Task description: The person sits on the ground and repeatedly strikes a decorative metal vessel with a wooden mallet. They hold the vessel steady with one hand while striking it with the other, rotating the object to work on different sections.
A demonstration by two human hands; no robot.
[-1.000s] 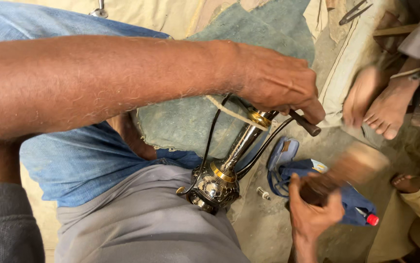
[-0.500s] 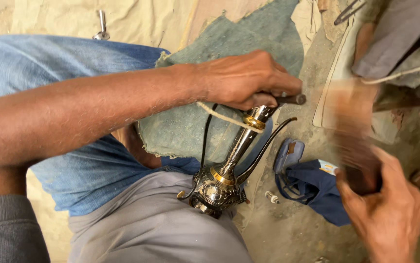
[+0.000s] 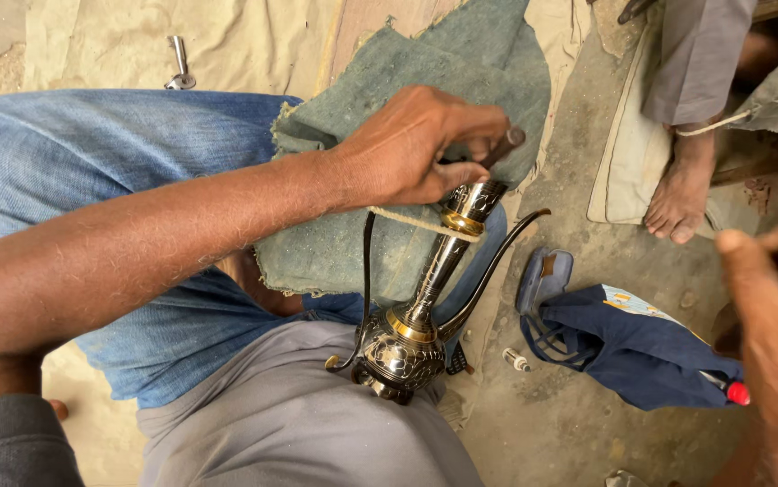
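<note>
**Now: tool tip set at the mouth of a brass ewer**

Here we see the left hand (image 3: 411, 149) closed tight around a dark rod-like tool (image 3: 501, 144), fingers curled, thumb pressing along the shaft. Tool tip sits at the top of the metal ewer (image 3: 425, 302), just below the hand. We judge the step as working or engraving the neck rim, with the ewer braced between the legs: blue denim leg (image 3: 91, 180) on the far side, grey trouser leg (image 3: 290, 424) under the base.

Right hand (image 3: 772, 343) is well apart from the ewer, blurred at the frame edge, fingers spread loose. We cannot tell if anything is in it.

Next move, in our judgement, calls for a steady tool tip and a firm brace, since the round body would roll easily.

Materials:
- ewer: shiny brass-and-dark metal, bulbous chased body, long slim neck, thin curved spout and handle
- cord (image 3: 411, 223): pale, rough, looped across the neck under the hand
- cloth (image 3: 443, 81): grey-green, coarse, frayed edge, under the hand
- dark blue bag (image 3: 632, 356) on the dusty floor, near the right hand
- another person's bare foot (image 3: 677, 194) beyond it
</note>
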